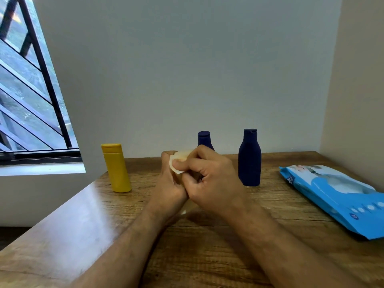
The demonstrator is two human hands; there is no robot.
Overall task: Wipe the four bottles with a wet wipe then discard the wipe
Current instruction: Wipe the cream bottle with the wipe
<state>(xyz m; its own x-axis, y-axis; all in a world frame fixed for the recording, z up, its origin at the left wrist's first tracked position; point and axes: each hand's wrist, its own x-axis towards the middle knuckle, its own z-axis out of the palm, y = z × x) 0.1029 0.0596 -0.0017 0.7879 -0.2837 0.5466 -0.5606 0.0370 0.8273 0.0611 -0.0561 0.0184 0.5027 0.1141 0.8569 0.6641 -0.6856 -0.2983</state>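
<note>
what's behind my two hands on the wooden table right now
A small dark blue plastic bottle stands behind the left hand and right hand; only its cap and shoulders show. Its lower body and base are covered by the hands and the pale wet wipe.

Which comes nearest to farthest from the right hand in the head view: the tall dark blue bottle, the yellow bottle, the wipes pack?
From the right hand:
1. Tall dark blue bottle, standing just to its right.
2. Yellow bottle, standing to the left, beyond the left hand.
3. Wipes pack, lying at the table's right edge.
</note>
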